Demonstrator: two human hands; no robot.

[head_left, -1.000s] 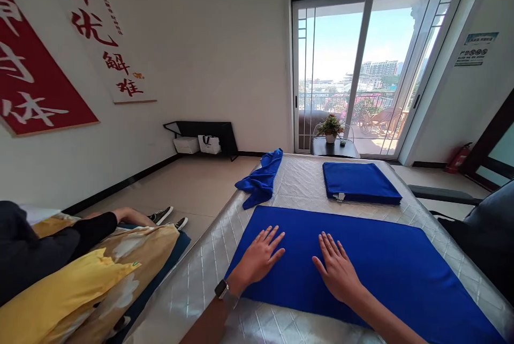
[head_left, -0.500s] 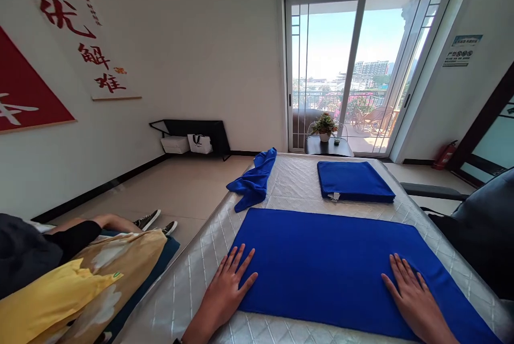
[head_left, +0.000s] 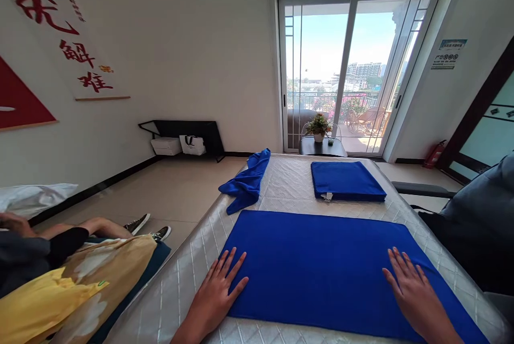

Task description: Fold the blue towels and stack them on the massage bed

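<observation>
A blue cloth (head_left: pixel 313 269) lies spread flat across the near part of a white quilted mattress (head_left: pixel 188 274). My left hand (head_left: pixel 217 288) rests on its left edge, palm down with fingers stretched out. On the cloth's right part lies my right hand (head_left: pixel 413 285), also flat with fingers extended. Neither hand grips anything. Beyond the cloth, toward the right, sits a neat stack of folded blue cloths (head_left: pixel 347 179) with a small white tag at its front. A crumpled blue cloth (head_left: pixel 247 183) lies at the mattress's left edge.
At the left, a seated person (head_left: pixel 96 229) is partly in view beside a yellow cloth (head_left: pixel 44 301). A small table (head_left: pixel 321 147) with a potted plant (head_left: pixel 318 127) stands by the glass door. A dark bag-like object (head_left: pixel 474 226) is at the right.
The view has turned slightly to the right, so the scene shifts left in the picture. Both hands remain flat on the cloth, which looks unchanged.
</observation>
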